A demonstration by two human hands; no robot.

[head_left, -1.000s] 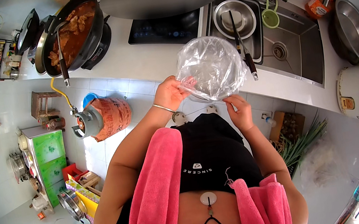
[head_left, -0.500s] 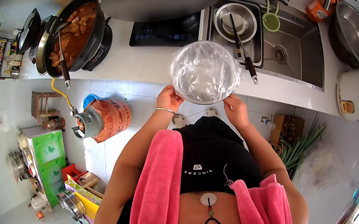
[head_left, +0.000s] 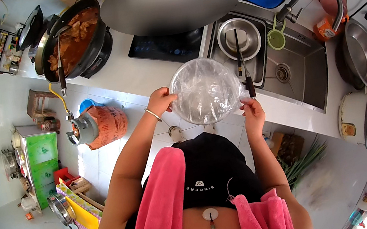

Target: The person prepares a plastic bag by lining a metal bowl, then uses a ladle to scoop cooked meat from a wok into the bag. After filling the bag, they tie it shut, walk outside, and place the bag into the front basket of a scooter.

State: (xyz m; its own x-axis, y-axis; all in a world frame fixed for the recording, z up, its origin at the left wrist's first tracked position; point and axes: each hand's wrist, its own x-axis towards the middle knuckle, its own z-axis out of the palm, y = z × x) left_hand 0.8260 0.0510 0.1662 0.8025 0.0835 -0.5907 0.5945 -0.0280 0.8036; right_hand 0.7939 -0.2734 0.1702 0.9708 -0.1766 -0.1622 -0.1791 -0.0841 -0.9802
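Note:
In front of my waist I hold a round bowl (head_left: 182,112) with crinkled clear plastic film (head_left: 208,88) spread across its top. What lies inside it is hard to make out through the shine. My left hand (head_left: 162,101), with a bangle on the wrist, grips the bowl's left edge. At the right edge, my right hand (head_left: 253,111) pinches the loose border of the film between thumb and fingers. The dark handle of a utensil (head_left: 250,86) ends just beyond my right hand.
A wok (head_left: 84,43) of reddish stew with a ladle stands on the counter at left. A black cooktop (head_left: 162,47) lies behind the bowl. The sink (head_left: 304,55) holds a metal bowl (head_left: 255,37) to its left. A gas cylinder (head_left: 107,124) stands on the floor.
The bowl has come slightly lower, nearer my body. My right hand has moved from below its rim up to the right edge, now pinching the film there.

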